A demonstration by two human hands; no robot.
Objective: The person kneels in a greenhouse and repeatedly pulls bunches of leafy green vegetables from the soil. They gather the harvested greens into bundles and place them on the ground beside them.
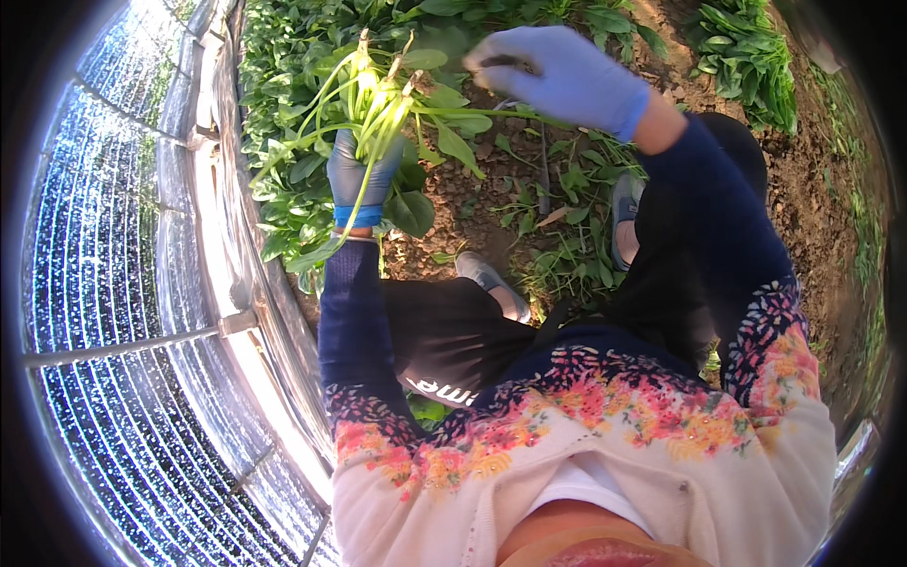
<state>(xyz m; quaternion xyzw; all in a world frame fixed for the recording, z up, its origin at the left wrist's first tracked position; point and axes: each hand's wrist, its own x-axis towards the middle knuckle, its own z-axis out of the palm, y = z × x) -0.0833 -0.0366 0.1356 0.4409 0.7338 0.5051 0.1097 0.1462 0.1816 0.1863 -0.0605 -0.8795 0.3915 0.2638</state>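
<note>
My left hand (365, 170), in a blue disposable glove, is closed around a bunch of leafy green plants (379, 106), spinach by the look of them. Their pale stems and brownish root ends point up, and leaves hang out around the fist. To the right of the bunch is my right hand (553, 78), gloved the same way and soiled at the fingertips. Its fingers are curled and blurred; whether anything small is between them cannot be told. Behind and left of the bunch grows a dense bed of the same leafy plants (283, 92).
A pile of picked greens (751, 64) lies on the soil at the upper right. Loose leaves and stems (567, 262) are scattered between my shoes (489, 276). Along the left runs a plastic-sheeted greenhouse wall (106, 283) with metal bars.
</note>
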